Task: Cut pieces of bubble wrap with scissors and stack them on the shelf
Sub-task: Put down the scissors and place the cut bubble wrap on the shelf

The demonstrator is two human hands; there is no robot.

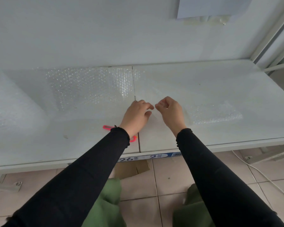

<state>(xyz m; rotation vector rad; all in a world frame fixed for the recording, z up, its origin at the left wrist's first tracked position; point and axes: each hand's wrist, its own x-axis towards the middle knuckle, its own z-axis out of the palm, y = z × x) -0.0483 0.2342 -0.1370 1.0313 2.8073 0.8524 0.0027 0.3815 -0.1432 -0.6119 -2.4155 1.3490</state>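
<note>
A clear bubble wrap sheet [88, 89] lies flat across the white shelf [228, 82], running from a big roll [10, 112] at the left. My left hand [137, 116] and my right hand [170, 110] are close together at the shelf's middle, fingertips pinched on a thin, nearly see-through edge of the wrap between them. Pink scissors [107, 127] lie on the shelf under my left wrist, mostly hidden by the sleeve. A cut piece of bubble wrap [216, 114] rests flat to the right of my right hand.
The shelf's front edge carries a blue and white number label [147, 157]. A metal upright [272, 35] stands at the right end. A paper sheet [208, 7] hangs on the back wall. Below are tiled floor, cardboard [131, 167] and a white cable [261, 174].
</note>
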